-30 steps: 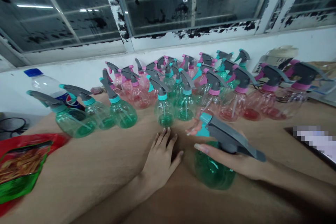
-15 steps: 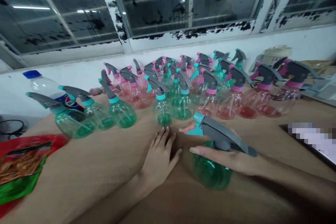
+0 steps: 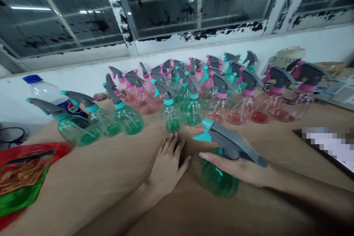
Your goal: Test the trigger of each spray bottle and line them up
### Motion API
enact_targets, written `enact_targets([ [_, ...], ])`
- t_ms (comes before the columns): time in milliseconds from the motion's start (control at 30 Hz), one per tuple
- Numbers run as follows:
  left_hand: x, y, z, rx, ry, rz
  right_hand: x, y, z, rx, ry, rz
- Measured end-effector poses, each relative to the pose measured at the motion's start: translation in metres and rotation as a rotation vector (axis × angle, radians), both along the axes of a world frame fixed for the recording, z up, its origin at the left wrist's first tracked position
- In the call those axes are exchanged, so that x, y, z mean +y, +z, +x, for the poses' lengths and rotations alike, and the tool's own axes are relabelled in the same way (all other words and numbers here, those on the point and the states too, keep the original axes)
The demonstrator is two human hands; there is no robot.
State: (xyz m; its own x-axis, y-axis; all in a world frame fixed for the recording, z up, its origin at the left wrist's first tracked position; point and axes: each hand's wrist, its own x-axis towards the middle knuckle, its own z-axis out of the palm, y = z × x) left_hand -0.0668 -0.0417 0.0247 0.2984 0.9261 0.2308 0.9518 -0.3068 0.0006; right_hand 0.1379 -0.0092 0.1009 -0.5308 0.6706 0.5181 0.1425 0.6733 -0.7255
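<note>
My right hand is wrapped around the neck of a green spray bottle with a grey trigger head and teal nozzle, held upright on the brown table. My left hand lies flat on the table just left of that bottle, fingers stretched out, holding nothing. Directly beyond my left fingertips stands another green spray bottle.
Several green and pink spray bottles crowd the back of the table below a window. A capped plastic drink bottle lies at the far left. A red and green snack bag sits at the left edge. A dark flat item lies at right.
The held green bottle and my right hand have shifted slightly left and toward the other bottles. My left hand stays flat in the same spot.
</note>
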Motion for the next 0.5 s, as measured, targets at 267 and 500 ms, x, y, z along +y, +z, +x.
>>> enact_targets([
  [267,0.0,-0.001,0.0,-0.007,-0.008,-0.003,0.001,-0.005,0.0,0.005,0.011,0.009],
  [500,0.0,-0.003,-0.002,-0.019,-0.016,-0.007,0.002,-0.012,-0.002,-0.028,-0.021,-0.033],
])
